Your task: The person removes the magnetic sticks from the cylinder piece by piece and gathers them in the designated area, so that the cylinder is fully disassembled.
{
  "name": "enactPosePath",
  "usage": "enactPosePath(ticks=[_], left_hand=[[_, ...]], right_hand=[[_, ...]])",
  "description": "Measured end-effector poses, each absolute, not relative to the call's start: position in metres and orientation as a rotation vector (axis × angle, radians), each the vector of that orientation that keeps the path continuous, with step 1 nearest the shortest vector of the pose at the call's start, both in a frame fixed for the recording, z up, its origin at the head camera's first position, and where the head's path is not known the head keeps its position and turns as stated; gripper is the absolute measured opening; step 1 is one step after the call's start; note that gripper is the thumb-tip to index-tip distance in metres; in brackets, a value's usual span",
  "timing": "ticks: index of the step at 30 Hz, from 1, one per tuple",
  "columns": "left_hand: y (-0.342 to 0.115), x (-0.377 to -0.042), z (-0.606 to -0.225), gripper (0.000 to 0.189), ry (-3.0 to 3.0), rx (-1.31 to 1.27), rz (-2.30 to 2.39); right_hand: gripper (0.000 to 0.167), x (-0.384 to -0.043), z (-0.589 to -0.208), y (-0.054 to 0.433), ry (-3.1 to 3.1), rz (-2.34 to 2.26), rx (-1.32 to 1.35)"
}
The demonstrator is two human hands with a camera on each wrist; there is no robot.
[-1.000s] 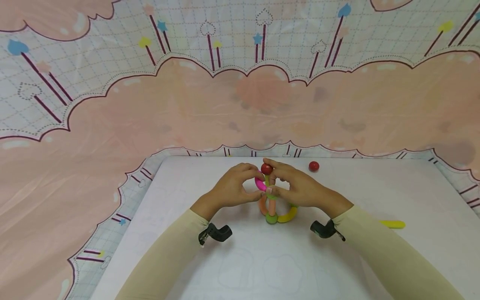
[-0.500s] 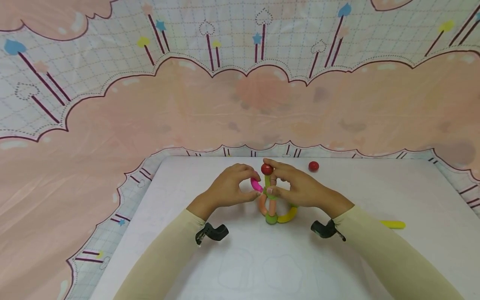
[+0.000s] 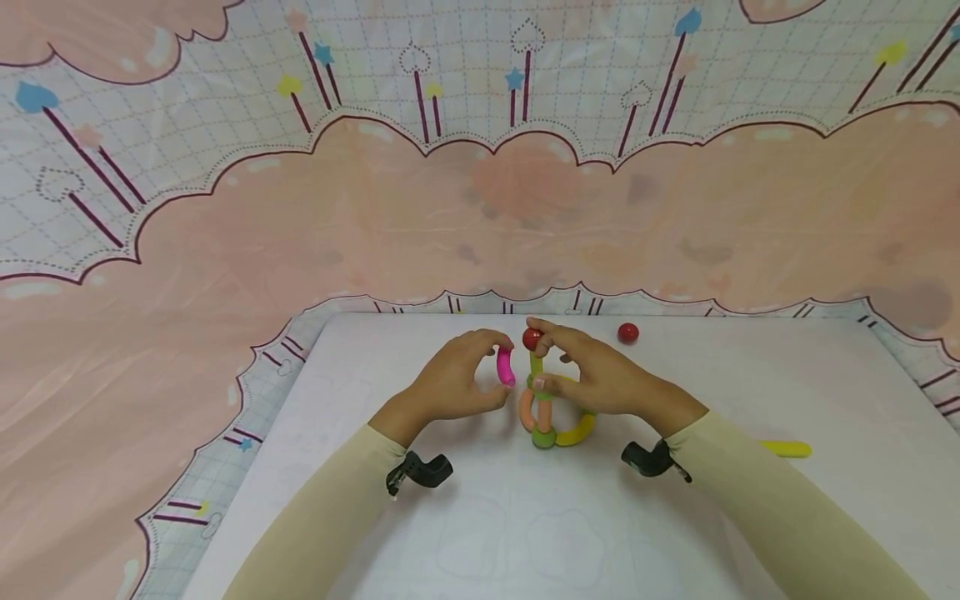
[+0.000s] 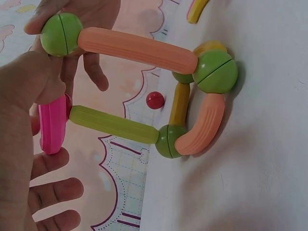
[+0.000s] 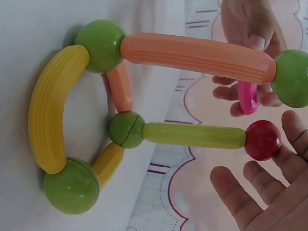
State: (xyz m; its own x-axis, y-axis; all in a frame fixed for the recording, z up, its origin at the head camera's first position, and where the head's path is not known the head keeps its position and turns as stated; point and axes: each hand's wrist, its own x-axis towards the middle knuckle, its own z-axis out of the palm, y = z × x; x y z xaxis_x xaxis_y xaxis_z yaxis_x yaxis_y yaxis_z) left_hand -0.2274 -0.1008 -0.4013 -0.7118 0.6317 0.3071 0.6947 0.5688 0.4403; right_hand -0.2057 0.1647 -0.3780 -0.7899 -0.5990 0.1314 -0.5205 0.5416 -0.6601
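A stick-and-ball frame of magnetic building pieces stands on the table. Its base ring has orange sticks, yellow curved sticks and green balls. Two sticks rise from it: an orange one topped by a green ball, and a yellow-green one topped by a red ball. My right hand holds the frame's top, fingers at the red ball, thumb by the green one. Left of the frame, my left hand pinches a pink curved stick by its ends, apart from the red ball in the head view.
On the white tabletop, a loose red ball lies behind the right hand. A yellow stick lies at the right, partly covered by the sleeve. A patterned cloth hangs behind the table.
My left hand has drawn leftward, taking the pink curved stick away from the frame and turning it more upright. The right hand stays at the frame's top, its fingers shifting slightly on the red ball.
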Motion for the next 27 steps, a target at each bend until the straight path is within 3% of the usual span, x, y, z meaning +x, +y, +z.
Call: enactPosePath(ticks=[4, 7, 14, 27], left_hand=[[-0.101, -0.225, -0.400, 0.073, -2.761, -1.057, -0.859], [-0.101, -0.224, -0.399, 0.075, -2.773, -1.047, -0.873], [-0.107, -0.225, -0.401, 0.073, -2.752, -1.058, -0.911], [-0.128, -0.217, -0.409, 0.071, -2.860, -1.022, -0.888]], right_hand=[[0.035, -0.205, -0.377, 0.165, 2.669, -1.072, -0.962], [0.036, -0.205, -0.376, 0.166, 2.661, -1.079, -0.965], [0.081, -0.204, -0.377, 0.167, 2.651, -1.082, -0.976], [0.086, -0.206, -0.378, 0.169, 2.677, -1.042, -0.959]])
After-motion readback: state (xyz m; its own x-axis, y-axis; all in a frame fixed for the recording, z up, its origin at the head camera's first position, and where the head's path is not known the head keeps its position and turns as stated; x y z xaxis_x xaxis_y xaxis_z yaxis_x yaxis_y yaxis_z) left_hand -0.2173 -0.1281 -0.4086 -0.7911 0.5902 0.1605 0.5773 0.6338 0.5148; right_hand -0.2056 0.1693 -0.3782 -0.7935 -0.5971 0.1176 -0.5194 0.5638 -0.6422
